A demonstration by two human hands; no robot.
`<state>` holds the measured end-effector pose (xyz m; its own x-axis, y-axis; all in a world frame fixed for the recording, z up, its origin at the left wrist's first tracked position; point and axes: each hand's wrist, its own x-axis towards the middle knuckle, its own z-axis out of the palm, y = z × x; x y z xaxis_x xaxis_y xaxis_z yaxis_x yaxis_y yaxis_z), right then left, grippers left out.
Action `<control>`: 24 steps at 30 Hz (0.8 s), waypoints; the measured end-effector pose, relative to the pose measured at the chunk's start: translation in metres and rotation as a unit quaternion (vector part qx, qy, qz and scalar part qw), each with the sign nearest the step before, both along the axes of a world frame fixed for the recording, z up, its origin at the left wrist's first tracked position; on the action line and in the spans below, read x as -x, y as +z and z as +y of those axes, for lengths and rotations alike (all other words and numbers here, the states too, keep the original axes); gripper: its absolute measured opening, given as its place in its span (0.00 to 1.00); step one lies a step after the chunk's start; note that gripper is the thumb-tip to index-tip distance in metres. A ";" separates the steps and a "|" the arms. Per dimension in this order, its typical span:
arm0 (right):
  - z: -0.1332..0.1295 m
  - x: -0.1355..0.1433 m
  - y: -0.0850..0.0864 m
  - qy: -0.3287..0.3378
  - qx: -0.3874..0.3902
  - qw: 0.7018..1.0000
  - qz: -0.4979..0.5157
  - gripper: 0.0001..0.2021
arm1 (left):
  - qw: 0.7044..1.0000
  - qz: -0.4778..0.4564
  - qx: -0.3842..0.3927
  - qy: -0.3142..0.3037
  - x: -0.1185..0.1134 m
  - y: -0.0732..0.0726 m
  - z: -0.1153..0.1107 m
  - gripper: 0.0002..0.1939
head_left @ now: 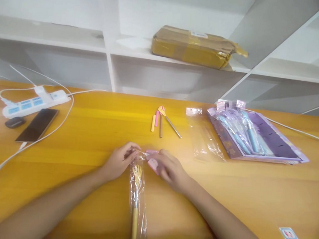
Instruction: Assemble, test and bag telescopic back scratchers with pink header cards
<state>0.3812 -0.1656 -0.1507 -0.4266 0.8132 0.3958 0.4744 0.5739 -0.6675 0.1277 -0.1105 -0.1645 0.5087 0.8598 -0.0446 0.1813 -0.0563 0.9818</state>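
My left hand (pixel 120 161) pinches the top of a clear plastic sleeve (pixel 144 205). Inside the sleeve lies a yellow hand-shaped scratcher (pixel 136 190) with a metal rod and a yellow handle that reaches the table's front edge. Just to the right, my right hand (pixel 173 170) closes on a pink and white card (pixel 153 165) at the sleeve's mouth. Farther back lie a yellow tube (pixel 153 123), a pink tube (pixel 156 118) and two metal rods with hand-shaped heads, one of them a yellow head (pixel 162 111).
A purple box (pixel 280 142) with wrapped blue items stands at right, beside flat clear sleeves (pixel 202 137). At left are a power strip (pixel 35 103), a phone (pixel 37 125), a black case (pixel 15 122) and white cables. A taped parcel (pixel 192 47) sits on the shelf.
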 end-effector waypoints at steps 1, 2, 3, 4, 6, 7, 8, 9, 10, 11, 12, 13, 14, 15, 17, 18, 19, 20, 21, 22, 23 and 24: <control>-0.001 0.001 0.001 0.031 -0.021 0.999 -0.034 0.16 | 1.000 -0.001 -0.002 0.002 0.000 0.000 0.000 0.14; -0.002 0.003 0.001 0.053 -0.032 0.996 -0.060 0.15 | 1.000 -0.003 -0.003 0.004 0.000 0.001 0.000 0.15; -0.003 0.005 0.000 0.063 -0.037 0.994 -0.077 0.15 | 1.000 -0.005 -0.003 0.006 0.000 0.001 0.000 0.15; -0.003 0.007 0.000 0.067 -0.037 0.993 -0.088 0.16 | 1.000 -0.009 -0.001 0.007 0.000 0.001 0.000 0.15; -0.003 0.010 -0.003 0.059 -0.034 0.993 -0.096 0.18 | 1.000 -0.017 0.001 0.008 0.000 0.001 0.000 0.15; -0.002 0.011 -0.004 0.053 -0.036 0.993 -0.099 0.19 | 1.000 -0.021 0.003 0.009 0.001 0.000 0.001 0.15; -0.001 0.011 -0.006 0.046 -0.041 0.993 -0.102 0.20 | 1.000 -0.022 0.005 0.009 0.001 0.000 0.001 0.15; 0.000 0.010 -0.007 0.038 -0.048 0.993 -0.104 0.21 | 1.000 -0.021 0.009 0.010 0.001 -0.001 0.001 0.15; 0.001 0.009 -0.009 0.031 -0.056 0.992 -0.104 0.23 | 1.000 -0.020 0.013 0.011 0.001 -0.001 0.002 0.16; 0.001 0.008 -0.010 0.027 -0.064 0.992 -0.101 0.24 | 1.000 -0.019 0.018 0.011 0.002 -0.001 0.002 0.16; 0.002 0.006 -0.010 0.026 -0.069 0.993 -0.095 0.26 | 1.000 -0.019 0.022 0.011 0.002 -0.001 0.003 0.17; 0.003 0.005 -0.010 0.027 -0.072 0.993 -0.088 0.27 | 0.999 -0.019 0.024 0.010 0.002 0.000 0.003 0.18; 0.003 0.004 -0.011 0.028 -0.073 0.994 -0.080 0.29 | 1.000 -0.018 0.022 0.004 0.003 0.001 0.003 0.18; 0.003 0.003 -0.011 0.029 -0.074 0.994 -0.074 0.30 | 1.000 -0.015 0.017 -0.007 0.003 0.002 0.004 0.18; 0.004 0.003 -0.011 0.027 -0.072 0.995 -0.068 0.32 | 0.999 -0.004 -0.001 -0.039 0.003 0.004 0.003 0.18; 0.004 0.002 -0.012 0.025 -0.066 0.995 -0.067 0.33 | 0.998 0.002 -0.010 -0.058 0.003 0.004 0.002 0.18; 0.004 0.002 -0.013 0.021 -0.058 0.996 -0.065 0.33 | 0.997 0.007 -0.019 -0.074 0.003 0.003 0.001 0.19; 0.005 0.002 -0.014 0.016 -0.048 0.997 -0.060 0.33 | 0.996 0.011 -0.026 -0.087 0.003 0.002 0.000 0.21; 0.005 0.002 -0.015 0.010 -0.037 0.998 -0.054 0.32 | 0.995 0.016 -0.034 -0.097 0.003 0.000 -0.002 0.23; 0.005 0.002 -0.016 0.006 -0.027 0.998 -0.048 0.32 | 0.993 0.020 -0.046 -0.103 0.003 -0.002 -0.003 0.24; 0.006 0.002 -0.017 0.003 -0.019 0.999 -0.044 0.31 | 0.992 0.023 -0.061 -0.104 0.003 -0.004 -0.005 0.24; 0.006 0.002 -0.018 0.001 -0.015 0.999 -0.041 0.30 | 0.991 0.025 -0.080 -0.101 0.004 -0.006 -0.006 0.22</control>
<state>0.3793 -0.1594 -0.1685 -0.4600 0.8008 0.3837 0.5250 0.5937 -0.6098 0.1242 -0.1162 -0.1707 0.6714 0.7391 0.0546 0.1988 -0.2506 0.9475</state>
